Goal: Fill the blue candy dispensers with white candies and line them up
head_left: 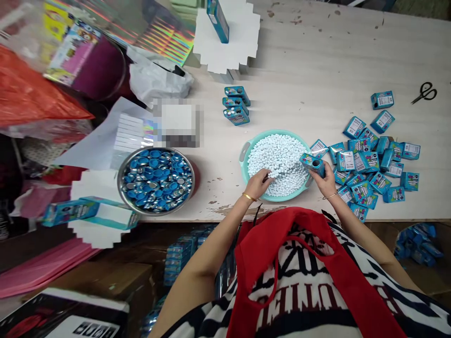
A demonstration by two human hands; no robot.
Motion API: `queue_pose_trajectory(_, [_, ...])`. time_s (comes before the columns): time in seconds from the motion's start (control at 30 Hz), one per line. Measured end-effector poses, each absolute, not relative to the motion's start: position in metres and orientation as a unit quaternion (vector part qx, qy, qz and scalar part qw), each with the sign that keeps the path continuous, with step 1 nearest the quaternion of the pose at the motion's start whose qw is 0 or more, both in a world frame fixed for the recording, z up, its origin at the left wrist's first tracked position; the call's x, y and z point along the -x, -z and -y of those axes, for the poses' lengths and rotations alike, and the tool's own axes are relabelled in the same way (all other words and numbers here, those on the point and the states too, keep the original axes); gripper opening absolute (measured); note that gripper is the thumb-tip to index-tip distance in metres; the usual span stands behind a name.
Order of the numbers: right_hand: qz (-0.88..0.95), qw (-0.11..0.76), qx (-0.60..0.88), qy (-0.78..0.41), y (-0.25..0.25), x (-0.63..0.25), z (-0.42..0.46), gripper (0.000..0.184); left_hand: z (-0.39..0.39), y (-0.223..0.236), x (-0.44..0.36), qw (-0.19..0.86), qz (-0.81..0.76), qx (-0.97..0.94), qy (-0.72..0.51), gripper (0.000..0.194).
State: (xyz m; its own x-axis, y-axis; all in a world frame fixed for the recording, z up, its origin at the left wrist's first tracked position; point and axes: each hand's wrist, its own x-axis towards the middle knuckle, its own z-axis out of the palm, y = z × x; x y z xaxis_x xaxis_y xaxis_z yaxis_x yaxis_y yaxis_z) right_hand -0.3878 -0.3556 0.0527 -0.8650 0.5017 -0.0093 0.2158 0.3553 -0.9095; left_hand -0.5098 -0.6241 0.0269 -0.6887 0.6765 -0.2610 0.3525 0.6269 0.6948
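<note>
A round turquoise basin (245, 155) with side handles holds a heap of small white pellets (276, 152). My left hand (260, 183) is over the near left part of the heap. Its fingers are curled together at the pellets, and what they pinch cannot be made out. At the basin's right rim, my right hand (324, 180) grips a small blue box (313, 163), tilted over the pellets, with a dark opening on its upper side. Right of that hand lies a loose pile of similar printed blue boxes (362, 162).
Three upright blue boxes (236, 104) stand behind the basin, the nearest showing white pellets. A steel bowl (192, 183) of blue-and-silver caps is at left. Scissors (424, 93) lie far right. Stacked white card (243, 51) bears another blue box (218, 21). Bags crowd the left side.
</note>
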Motion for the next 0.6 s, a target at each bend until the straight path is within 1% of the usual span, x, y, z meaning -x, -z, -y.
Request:
queue_pose_trajectory(0.13, [0.882, 0.141, 0.141, -0.427, -0.062, 0.386, 0.352, 0.034, 0.632, -0.072, 0.520, 0.217, -0.840, -0.358, -0.344, 0.027])
queue_pose_trajectory(0.23, [0.900, 0.137, 0.093, -0.403, -0.067, 0.389, 0.358, 0.038, 0.629, -0.111, 0.530, 0.204, -0.824, -0.417, -0.325, 0.029])
queue_pose_trajectory(0.3, [0.905, 0.132, 0.068, -0.399, -0.068, 0.392, 0.365, 0.042, 0.623, -0.134, 0.537, 0.207, -0.820, -0.453, -0.282, 0.028])
queue_pose_trajectory(0.43, [0.907, 0.107, 0.049, -0.404, -0.066, 0.395, 0.377, 0.051, 0.608, -0.175, 0.543, 0.228, -0.835, -0.482, -0.135, 0.022])
queue_pose_trajectory(0.53, [0.909, 0.095, 0.041, -0.404, -0.065, 0.396, 0.383, 0.051, 0.596, -0.203, 0.540, 0.230, -0.845, -0.482, -0.043, 0.017])
queue_pose_trajectory(0.6, [0.910, 0.093, 0.037, -0.402, -0.064, 0.396, 0.386, 0.049, 0.588, -0.221, 0.536, 0.221, -0.847, -0.483, -0.007, 0.014])
